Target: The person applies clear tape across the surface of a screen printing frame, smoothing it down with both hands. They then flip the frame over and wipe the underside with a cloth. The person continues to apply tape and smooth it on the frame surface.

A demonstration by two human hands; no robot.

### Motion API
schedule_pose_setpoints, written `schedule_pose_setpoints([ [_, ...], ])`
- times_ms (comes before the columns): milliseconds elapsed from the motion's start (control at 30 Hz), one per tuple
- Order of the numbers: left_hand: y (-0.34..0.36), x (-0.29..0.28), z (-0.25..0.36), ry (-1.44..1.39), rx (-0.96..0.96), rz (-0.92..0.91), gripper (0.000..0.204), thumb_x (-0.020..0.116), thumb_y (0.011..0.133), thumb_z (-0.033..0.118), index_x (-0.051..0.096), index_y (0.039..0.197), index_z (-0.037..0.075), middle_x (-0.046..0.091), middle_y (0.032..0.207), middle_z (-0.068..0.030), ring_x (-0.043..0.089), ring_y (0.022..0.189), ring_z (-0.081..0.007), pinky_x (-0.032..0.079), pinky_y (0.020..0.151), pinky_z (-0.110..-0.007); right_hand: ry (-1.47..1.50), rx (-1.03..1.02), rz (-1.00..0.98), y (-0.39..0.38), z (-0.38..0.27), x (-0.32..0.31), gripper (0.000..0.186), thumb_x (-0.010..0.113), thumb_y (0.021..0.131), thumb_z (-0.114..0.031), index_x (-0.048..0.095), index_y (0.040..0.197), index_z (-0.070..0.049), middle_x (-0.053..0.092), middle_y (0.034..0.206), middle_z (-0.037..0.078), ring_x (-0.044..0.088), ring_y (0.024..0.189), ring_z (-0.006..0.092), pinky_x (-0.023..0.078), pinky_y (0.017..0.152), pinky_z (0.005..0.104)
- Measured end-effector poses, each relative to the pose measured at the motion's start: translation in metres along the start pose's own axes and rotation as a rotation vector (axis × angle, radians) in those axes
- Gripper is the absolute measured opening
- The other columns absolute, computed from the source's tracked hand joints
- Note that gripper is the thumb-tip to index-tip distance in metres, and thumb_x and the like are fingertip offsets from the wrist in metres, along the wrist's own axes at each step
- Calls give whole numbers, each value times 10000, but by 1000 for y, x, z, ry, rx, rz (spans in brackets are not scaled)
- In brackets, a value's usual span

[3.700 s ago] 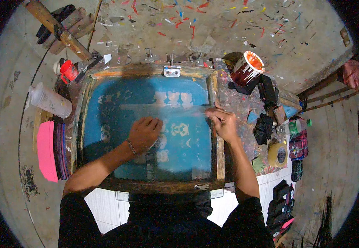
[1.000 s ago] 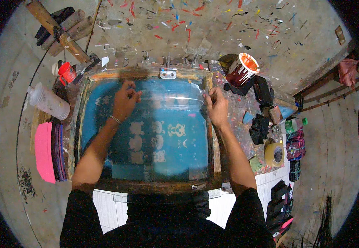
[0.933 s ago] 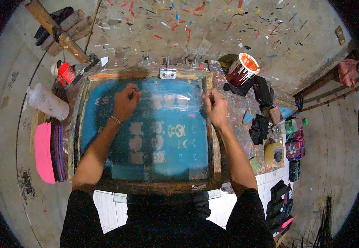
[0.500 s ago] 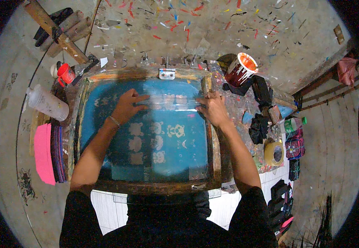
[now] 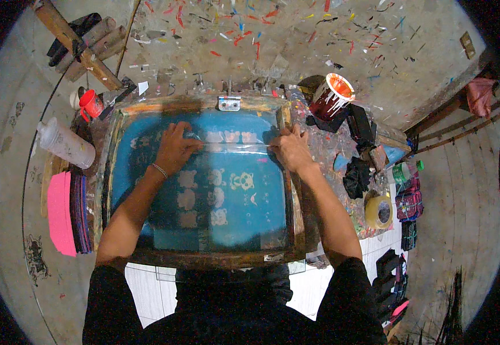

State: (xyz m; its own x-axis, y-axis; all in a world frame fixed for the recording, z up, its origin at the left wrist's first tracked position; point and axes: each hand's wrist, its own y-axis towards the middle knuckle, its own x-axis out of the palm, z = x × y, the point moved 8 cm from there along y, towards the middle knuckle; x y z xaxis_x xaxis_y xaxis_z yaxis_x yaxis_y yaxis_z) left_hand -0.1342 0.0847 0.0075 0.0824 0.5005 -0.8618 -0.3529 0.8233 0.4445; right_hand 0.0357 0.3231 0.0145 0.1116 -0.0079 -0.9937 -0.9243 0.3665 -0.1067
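Observation:
A wood-framed printing screen [image 5: 204, 233] with blue mesh lies before me, pale bear-like shapes showing in the mesh. Across its upper part runs a strip of clear tape [image 5: 234, 148], just below a row of these shapes. My left hand [image 5: 175, 150] is closed in a pinch at the tape's left end. Over at the right end, near the frame's right side, my right hand [image 5: 293, 149] pinches the tape too. Whether the strip's middle touches the mesh I cannot tell. A metal hinge clamp [image 5: 229, 103] grips the frame's far edge.
Right of the screen are a paint-streaked bucket [image 5: 331, 100], a black crumpled cloth [image 5: 356, 178], a tape roll [image 5: 378, 212] and a green-capped bottle [image 5: 406, 171]. On the left sit a red mug [image 5: 91, 104], a translucent container [image 5: 66, 144] and a pink-topped stack [image 5: 61, 213].
My left hand's fingers have drawn closer together on the tape's end. My right hand has shifted slightly left and down. The strip sits slightly lower, and the whole view has shifted a little.

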Motion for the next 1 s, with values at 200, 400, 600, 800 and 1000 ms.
schedule_pose_setpoints([
  [200, 1, -6, 1, 9, -17, -4, 166, 691, 832, 355, 784, 914, 244, 545, 1180, -40, 470, 1107, -285, 378, 935, -443, -11, -62, 130, -8, -1, -25, 166, 708, 822, -280, 776, 970, -250, 468, 1347, 105, 353, 1276, 375, 298, 991, 618],
  [400, -2, -8, -16, -18, -54, -53, 181, 693, 816, 408, 790, 845, 258, 568, 1175, -2, 473, 1128, -259, 351, 952, -463, -43, -150, 209, -9, 4, -23, 195, 759, 758, -337, 787, 923, -237, 457, 1394, 57, 317, 1338, 329, 266, 1028, 629],
  [600, -8, -9, -46, -29, -107, -108, 151, 717, 810, 383, 792, 853, 260, 573, 1230, 7, 469, 1179, -266, 333, 1008, -456, -78, -142, 193, 2, 12, -15, 211, 788, 709, -301, 784, 909, -233, 472, 1411, 15, 299, 1382, 319, 267, 1053, 646],
  [800, -10, -18, -50, -87, -102, -116, 210, 741, 802, 346, 767, 982, 241, 576, 1265, -33, 485, 1183, -301, 346, 1016, -460, -139, -104, -19, 20, 22, -5, 279, 701, 728, -86, 757, 974, -206, 500, 1415, 25, 342, 1378, 322, 308, 1062, 618],
  [1000, -5, -47, -37, -72, -49, -8, 436, 742, 791, 322, 662, 1190, 166, 594, 1231, -80, 504, 1188, -306, 372, 1007, -452, 317, -141, 215, 9, 45, -61, 363, 650, 734, -34, 689, 1092, -76, 609, 1258, 144, 534, 1198, 358, 428, 1024, 436],
])
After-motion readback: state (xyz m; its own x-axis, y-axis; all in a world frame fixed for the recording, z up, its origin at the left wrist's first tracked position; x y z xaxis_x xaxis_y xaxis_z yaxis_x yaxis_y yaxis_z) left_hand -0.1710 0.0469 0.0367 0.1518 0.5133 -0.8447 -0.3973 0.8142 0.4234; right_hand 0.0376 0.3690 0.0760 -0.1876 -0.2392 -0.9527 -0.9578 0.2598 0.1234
